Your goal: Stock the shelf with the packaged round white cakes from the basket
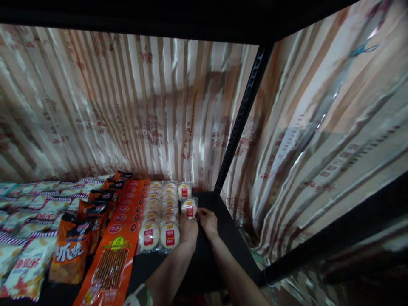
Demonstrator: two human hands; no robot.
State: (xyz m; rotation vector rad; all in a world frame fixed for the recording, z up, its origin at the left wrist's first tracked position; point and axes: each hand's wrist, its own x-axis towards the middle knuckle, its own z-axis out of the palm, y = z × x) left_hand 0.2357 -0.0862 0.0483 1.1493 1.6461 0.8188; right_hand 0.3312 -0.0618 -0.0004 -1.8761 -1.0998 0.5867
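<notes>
My left hand [188, 228] grips the lower edge of a clear packet with a round white rice cracker [189, 208] and a red label. At the packet's right edge, the fingers of my right hand [208, 221] are closed and pinch its side. Just behind it, against the back of the shelf, another rice cracker packet [184, 190] lies by itself. To the left of my hands, two rows of the same packets overlap from front to back, with one front packet [169, 235] nearest my left wrist. The fingertips of my left hand are partly hidden by the packet.
Left of the crackers lie orange packs of brown sticks [110, 267], orange-black snack bags [70, 250] and several white bags [30, 265]. A black post [240, 119] rises at the back right corner of the black shelf [229, 255]. Striped plastic sheeting [172, 106] hangs behind.
</notes>
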